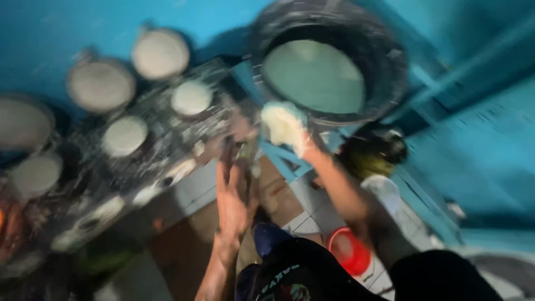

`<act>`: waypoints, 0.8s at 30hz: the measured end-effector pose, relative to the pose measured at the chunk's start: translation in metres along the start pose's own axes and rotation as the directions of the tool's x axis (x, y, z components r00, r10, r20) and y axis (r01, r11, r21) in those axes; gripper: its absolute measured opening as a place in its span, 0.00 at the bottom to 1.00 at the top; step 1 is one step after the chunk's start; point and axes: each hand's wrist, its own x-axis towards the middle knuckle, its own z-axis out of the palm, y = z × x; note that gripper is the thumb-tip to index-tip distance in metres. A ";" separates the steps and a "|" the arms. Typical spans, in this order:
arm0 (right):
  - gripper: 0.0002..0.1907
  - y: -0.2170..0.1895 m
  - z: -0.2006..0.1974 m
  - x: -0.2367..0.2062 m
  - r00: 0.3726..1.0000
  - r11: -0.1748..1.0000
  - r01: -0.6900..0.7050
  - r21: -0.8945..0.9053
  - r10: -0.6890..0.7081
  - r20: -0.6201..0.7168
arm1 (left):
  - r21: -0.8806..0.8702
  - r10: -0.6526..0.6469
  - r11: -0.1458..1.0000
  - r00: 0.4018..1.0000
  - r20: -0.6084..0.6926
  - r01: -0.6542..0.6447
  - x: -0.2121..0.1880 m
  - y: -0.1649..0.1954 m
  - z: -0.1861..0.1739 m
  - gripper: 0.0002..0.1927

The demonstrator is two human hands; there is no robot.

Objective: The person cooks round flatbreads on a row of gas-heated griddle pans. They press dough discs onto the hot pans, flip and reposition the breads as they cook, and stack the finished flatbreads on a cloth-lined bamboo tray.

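**Two hands at a blackened stove with round pale discs, seen from above through motion blur**

Right hand [285, 127], coated in pale batter or dough [278, 120], raised at the lower left rim of the large black pan [390, 72]; whether it grips the pale mass or is only smeared with it cannot be told through the blur; the pan holds one broad pale disc [313, 77] that fills nearly all of its floor, leaving a dark ring of rim all round; left hand [234, 195] held open, fingers extended and apart, grasping nothing, just beside the right edge of the sooty stove block [161, 145] and near the right hand; a narrow gap of tiled floor [195, 189] lies between the stove's front edge and the person's dark-clothed knees [301, 273]

Count: six smaller round pale-topped moulds, two on the stove top [191, 97] [125, 135], two beyond its far edge against the blue wall [160, 53] [101, 85], two at the left edge of the view [22, 122] [36, 174]; one large pan; one red bowl [348, 251] on the floor beside the right knee; one yellow-green object [368, 159] under the pan's blue stand [284, 159], too blurred to identify; an orange glow [4, 220] at the far left edge
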 end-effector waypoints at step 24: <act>0.18 0.014 -0.296 0.362 0.930 -0.265 0.322 -0.909 -0.088 0.356 | 0.164 -0.060 0.986 0.870 0.490 -0.025 0.249 -0.233 0.410 0.29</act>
